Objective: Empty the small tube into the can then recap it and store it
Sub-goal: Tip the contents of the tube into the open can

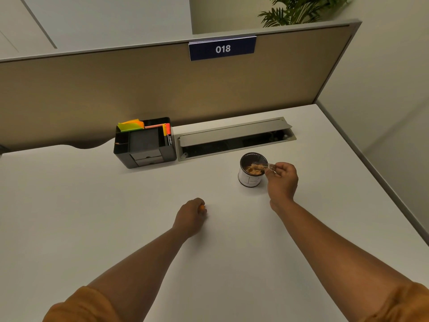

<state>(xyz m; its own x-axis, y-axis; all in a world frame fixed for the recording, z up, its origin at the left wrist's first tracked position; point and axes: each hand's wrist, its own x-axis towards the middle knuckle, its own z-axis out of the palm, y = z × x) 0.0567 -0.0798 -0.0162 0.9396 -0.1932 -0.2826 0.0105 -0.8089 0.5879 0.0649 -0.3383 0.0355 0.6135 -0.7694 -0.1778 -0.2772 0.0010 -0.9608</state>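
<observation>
The right hand pinches a small clear plastic tube tipped over the white-labelled round can, emptying it. The left hand, grip curled around an orange cap, must recap next.

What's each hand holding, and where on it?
Right hand: clear tube, pinched at its rear end, mouth over the can. Left hand: small orange cap, mostly enclosed by the fingers.

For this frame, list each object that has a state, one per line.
Small tube: uncapped, tipped over the can, in right hand.
Can: open, upright, brownish bits inside.
Orange cap: off the tube, in closed left hand.
Cable tray lid: raised open.
</observation>
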